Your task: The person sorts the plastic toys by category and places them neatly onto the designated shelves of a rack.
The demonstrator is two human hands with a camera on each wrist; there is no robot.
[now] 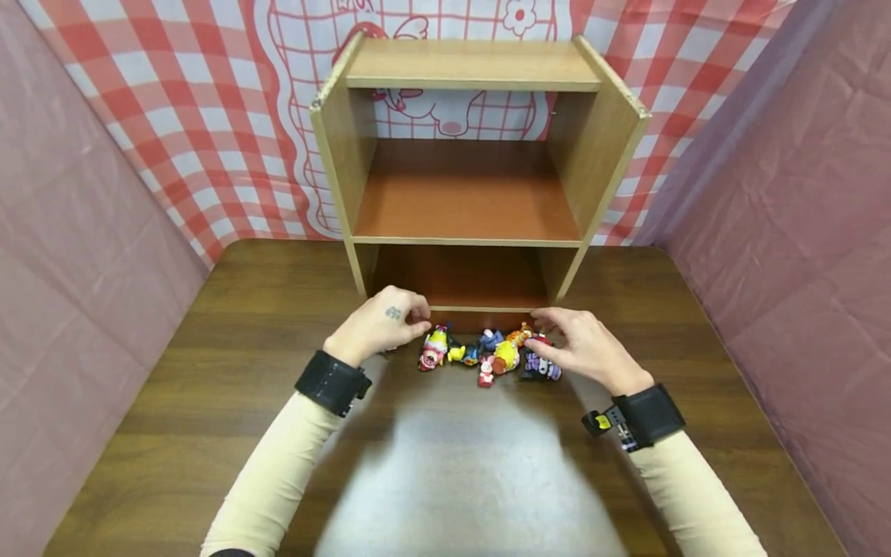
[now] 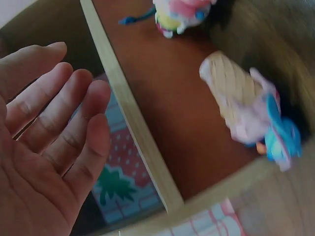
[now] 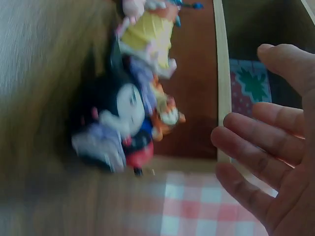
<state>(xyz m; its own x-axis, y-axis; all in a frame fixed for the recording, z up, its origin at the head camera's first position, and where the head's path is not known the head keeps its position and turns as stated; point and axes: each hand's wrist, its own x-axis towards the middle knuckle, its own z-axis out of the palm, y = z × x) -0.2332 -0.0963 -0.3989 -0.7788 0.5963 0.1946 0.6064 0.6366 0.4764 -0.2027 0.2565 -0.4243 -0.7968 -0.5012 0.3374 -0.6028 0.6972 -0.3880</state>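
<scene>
My left hand (image 1: pixel 386 321) hovers by the shelf's lower left front, fingers loosely bent and holding nothing. Across from it, my right hand (image 1: pixel 585 344) is over the right end of a row of small toy figurines, palm empty and fingers spread. A pink-and-yellow figurine (image 1: pixel 433 350) lies nearest the left hand. The left wrist view shows a waffle-cone figurine (image 2: pixel 229 86) with pink and blue parts. Beside the right hand lie a black-and-purple figurine (image 3: pixel 106 113) and an orange tiger figurine (image 3: pixel 167 115). A yellow figurine (image 1: pixel 506 357) and a small pink one (image 1: pixel 485 375) lie between.
A wooden shelf unit (image 1: pixel 466 201) with two bays stands behind the figurines, its low base board (image 1: pixel 480 319) right behind them. The brown tabletop (image 1: pixel 445 464) stretches toward me. Red-checked cloth (image 1: pixel 209 116) hangs behind, and pink cloth (image 1: pixel 786 232) hangs at the sides.
</scene>
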